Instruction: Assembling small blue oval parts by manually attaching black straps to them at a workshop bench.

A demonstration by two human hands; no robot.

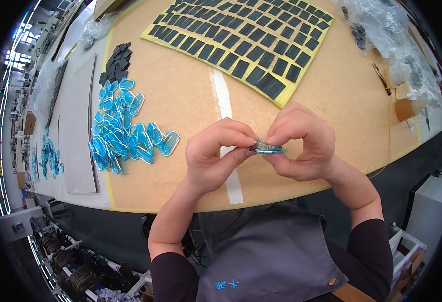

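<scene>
In front of my body, above the near part of the table (281, 186), both hands pinch one small oval piece (268, 147). Its edge looks blue and white, with a greyish face turned up. My left hand (212, 155) grips its left end between thumb and forefinger. At the other end, the thumb and forefinger of my right hand (305, 144) are closed on it. Much of the piece is hidden by my fingertips. To the left lies a heap of similar blue oval pieces (122, 133) with pale rims.
Beyond my hands, a yellow board (283, 98) carries rows of black rectangles (255, 76). Loose black pieces (116, 64) lie behind the blue heap. A grey sheet (80, 131) is at left. Tape rolls (406, 108), a slim dark tool (382, 79) and clear plastic (382, 22) lie right.
</scene>
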